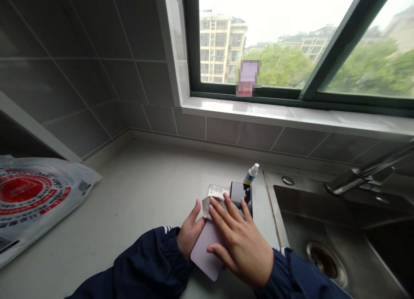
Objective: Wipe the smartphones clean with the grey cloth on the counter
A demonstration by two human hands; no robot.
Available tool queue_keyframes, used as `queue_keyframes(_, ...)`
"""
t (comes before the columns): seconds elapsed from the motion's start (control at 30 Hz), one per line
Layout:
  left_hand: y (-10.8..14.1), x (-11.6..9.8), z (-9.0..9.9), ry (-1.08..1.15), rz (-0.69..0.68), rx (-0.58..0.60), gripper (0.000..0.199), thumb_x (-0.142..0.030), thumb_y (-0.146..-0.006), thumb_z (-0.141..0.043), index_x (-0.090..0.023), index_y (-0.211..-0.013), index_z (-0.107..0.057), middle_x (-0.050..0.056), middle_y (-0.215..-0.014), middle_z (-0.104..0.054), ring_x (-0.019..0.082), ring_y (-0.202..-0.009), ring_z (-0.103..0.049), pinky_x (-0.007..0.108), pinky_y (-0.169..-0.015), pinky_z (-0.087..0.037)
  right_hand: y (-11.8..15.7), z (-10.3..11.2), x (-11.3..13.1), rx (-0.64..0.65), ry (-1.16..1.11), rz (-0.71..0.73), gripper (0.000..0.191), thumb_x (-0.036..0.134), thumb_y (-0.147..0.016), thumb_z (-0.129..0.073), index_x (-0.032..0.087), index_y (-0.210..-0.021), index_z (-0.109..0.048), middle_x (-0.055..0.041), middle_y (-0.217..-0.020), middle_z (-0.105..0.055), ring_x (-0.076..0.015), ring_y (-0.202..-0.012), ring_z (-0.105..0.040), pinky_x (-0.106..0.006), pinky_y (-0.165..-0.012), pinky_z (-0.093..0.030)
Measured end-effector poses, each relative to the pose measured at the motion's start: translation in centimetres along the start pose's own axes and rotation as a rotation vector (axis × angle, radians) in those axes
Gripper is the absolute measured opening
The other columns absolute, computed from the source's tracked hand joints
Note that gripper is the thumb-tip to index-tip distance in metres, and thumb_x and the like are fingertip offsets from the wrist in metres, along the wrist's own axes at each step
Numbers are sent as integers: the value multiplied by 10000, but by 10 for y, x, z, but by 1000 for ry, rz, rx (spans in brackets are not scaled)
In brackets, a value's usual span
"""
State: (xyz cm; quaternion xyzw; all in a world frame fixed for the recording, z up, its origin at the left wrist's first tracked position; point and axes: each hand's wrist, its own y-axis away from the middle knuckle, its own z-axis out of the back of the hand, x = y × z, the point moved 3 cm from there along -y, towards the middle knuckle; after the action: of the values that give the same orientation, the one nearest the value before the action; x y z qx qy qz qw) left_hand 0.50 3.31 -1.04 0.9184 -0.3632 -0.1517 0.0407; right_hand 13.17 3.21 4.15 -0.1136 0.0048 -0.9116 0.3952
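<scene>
A flat pale purple phone-shaped object [209, 247] lies tilted in my left hand [190, 233], whose thumb points up along its left side. Spread over its upper right part is my right hand [241, 243], fingers extended, pressing a thin whitish cloth or wipe [206, 207] against its upper end. Just beyond are a clear case [217, 189] with round cut-outs and a black-edged phone [239, 191] with a glossy screen, partly hidden by my right fingers. A small white spray bottle [251, 174] with a blue and yellow label stands behind the phone.
On the right is a steel sink [323, 221] with a faucet [352, 180]. A plastic bag [42, 195] with red print lies at the left on the pale countertop [139, 182]. Behind are a tiled wall and a window with a sill [258, 111]; a blurred patch covers something there.
</scene>
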Motion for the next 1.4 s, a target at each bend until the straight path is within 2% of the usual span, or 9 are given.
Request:
queue_keyframes(0.17, 0, -1, -6, 66, -29, -3, 780, -657, -887, -302, -94, -1420, -388, 170, -1243, -617, 279, -1207, -546, 372, -1083, -296, 0, -1, 7, 53, -55, 100, 702, 624, -939, -343, 237, -1512, -218, -9, -1573, -173, -359, -1448, -93, -689, -1106, -115)
queue_keyframes(0.3, 2, 0, -4, -87, 89, 69, 809, -731, -847, -246, -227, -1478, -277, 163, -1216, -629, 328, -899, -686, 528, -936, -405, -3, -2, -9, -35, 22, -12, 643, 518, -968, -376, 193, -1506, -241, -41, -1573, -168, -381, -1445, -67, -714, -1086, -102)
queue_keyframes(0.37, 2, 1, -3, -116, 114, 91, 812, -743, -838, -239, -250, -1484, -257, 160, -1205, -634, 327, -832, -695, 539, -901, -418, -3, -3, -11, -59, 38, -51, 642, 505, -970, -376, 168, -1502, -253, -60, -1572, -166, -388, -1445, -51, -717, -1084, -99)
queue_keyframes(0.57, 2, 0, -6, 87, -3, -123, 779, -650, -884, -339, -69, -1398, -411, 168, -1176, -652, 268, -1144, -592, 346, -1047, -340, 3, -9, 18, 70, -114, 52, 714, 614, -937, -359, 218, -1514, -216, -19, -1575, -152, -343, -1454, -70, -677, -1118, -85)
queue_keyframes(0.73, 1, 0, -2, 71, 25, -67, 793, -668, -877, -328, -68, -1387, -423, 179, -1204, -633, 283, -1164, -577, 368, -1029, -362, 3, -8, 15, 89, -115, 35, 705, 604, -936, -378, 242, -1515, -206, -10, -1575, -152, -352, -1452, -59, -695, -1106, -43)
queue_keyframes(0.9, 0, -3, 2, -107, 113, 24, 830, -742, -839, -240, -214, -1479, -253, 192, -1237, -602, 353, -897, -679, 513, -801, -471, -1, -7, -12, -28, 9, -81, 648, 529, -964, -376, 198, -1506, -244, -33, -1566, -201, -380, -1446, -48, -722, -1082, -62)
queue_keyframes(1.03, 1, -3, -6, -177, 153, 79, 827, -765, -821, -181, -287, -1495, -150, 189, -1214, -610, 356, -796, -694, 489, -662, -498, -2, -8, -19, -78, 47, -128, 653, 519, -959, -391, 170, -1497, -271, -59, -1560, -224, -386, -1444, -64, -717, -1080, -96)
queue_keyframes(1.23, 2, -2, -2, -195, 184, 9, 808, -755, -829, -213, -294, -1491, -181, 168, -1223, -605, 354, -861, -684, 496, -720, -492, 1, -12, -13, -61, 19, -176, 667, 538, -956, -378, 141, -1487, -304, -100, -1559, -212, -394, -1440, -94, -699, -1087, -124)
queue_keyframes(1.4, -3, -3, 4, -85, 60, -72, 836, -695, -867, -283, -83, -1432, -351, 186, -1164, -642, 309, -1074, -618, 408, -977, -394, 7, -6, 4, -8, -86, -98, 703, 612, -933, -377, 177, -1483, -321, -90, -1546, -255, -385, -1440, -105, -684, -1111, -86)
